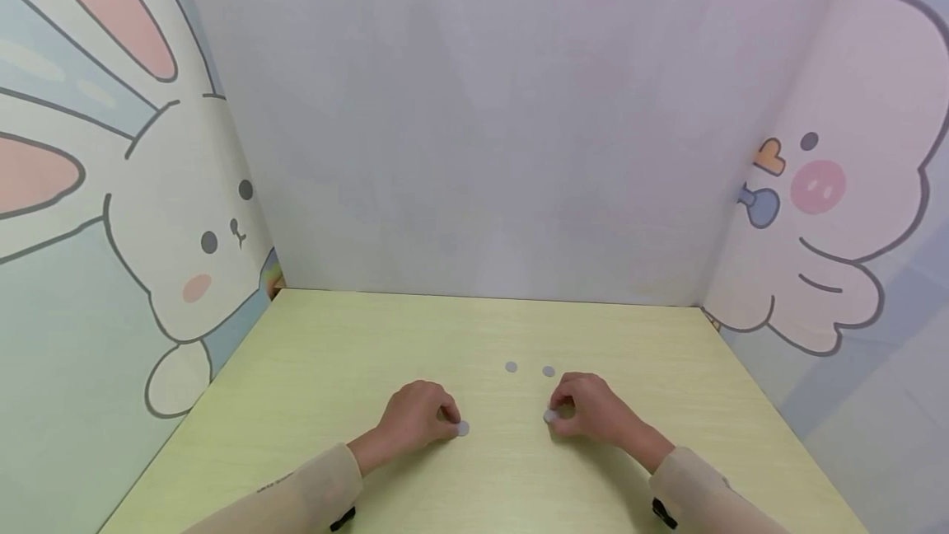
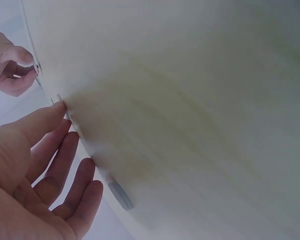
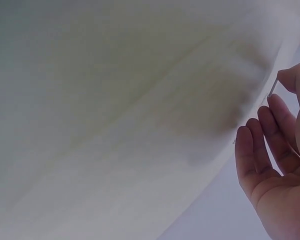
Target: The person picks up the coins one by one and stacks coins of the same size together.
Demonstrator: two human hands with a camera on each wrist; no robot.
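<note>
Both hands are low over the pale yellow table. My left hand (image 1: 418,417) pinches the edge of a small round grey disc (image 1: 463,428) between thumb and fingertips, at table level. Across from it, my right hand (image 1: 589,410) pinches a second grey disc (image 1: 550,416) between thumb and index finger. In the right wrist view that thin disc (image 3: 273,88) is seen edge-on, tilted, and the other fingers are loosely bent. Two more grey discs, one on the left (image 1: 511,367) and one on the right (image 1: 549,371), lie flat beyond the hands.
The table (image 1: 356,336) ends at a plain pale backdrop (image 1: 474,147). Side panels carry a cartoon rabbit (image 1: 185,213) on the left and a cartoon pig-nosed figure (image 1: 853,105) on the right. A grey piece (image 2: 120,195) shows near the fingers in the left wrist view.
</note>
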